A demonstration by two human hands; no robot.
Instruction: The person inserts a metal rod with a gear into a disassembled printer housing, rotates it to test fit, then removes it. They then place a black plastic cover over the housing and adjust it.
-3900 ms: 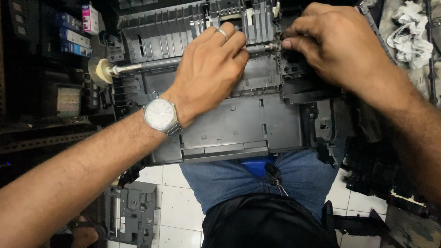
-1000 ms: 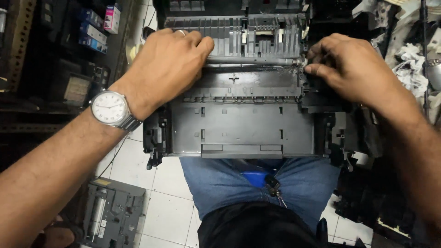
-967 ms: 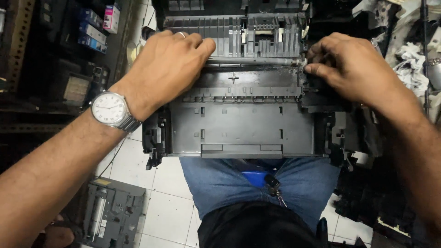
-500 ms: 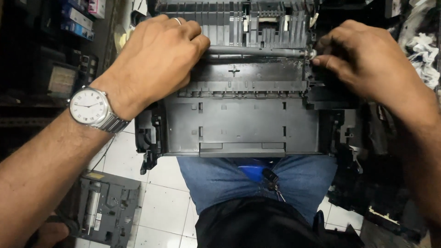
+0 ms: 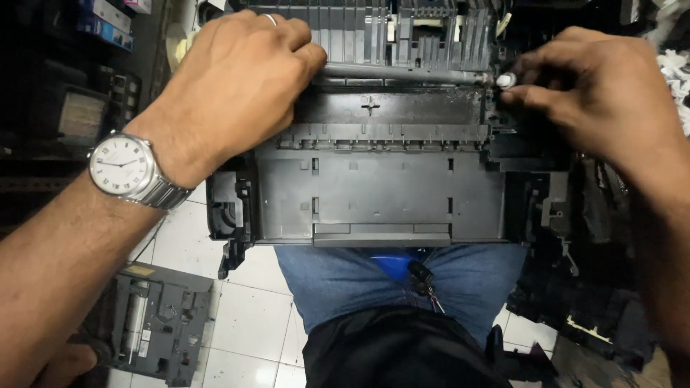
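Left hand (image 5: 233, 79): fingers curling closed over the left end of the grey metal roller shaft (image 5: 402, 72).
Right hand (image 5: 596, 93): fingers pinching the shaft's small white plastic end cap (image 5: 505, 80).
Chassis: ribbed, dusty black plastic printer chassis (image 5: 381, 187), resting across the lap, overhanging the white tiled floor (image 5: 244, 316).

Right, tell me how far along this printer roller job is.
Done: the printer chassis sits on the lap with its covers off and the inner frame bare. In hand: the left hand presses on the left end of the roller shaft, while the right hand pinches the small white end piece. Left: the shaft ends are under the hands, so seating cannot be told; another grey part lies on the floor.
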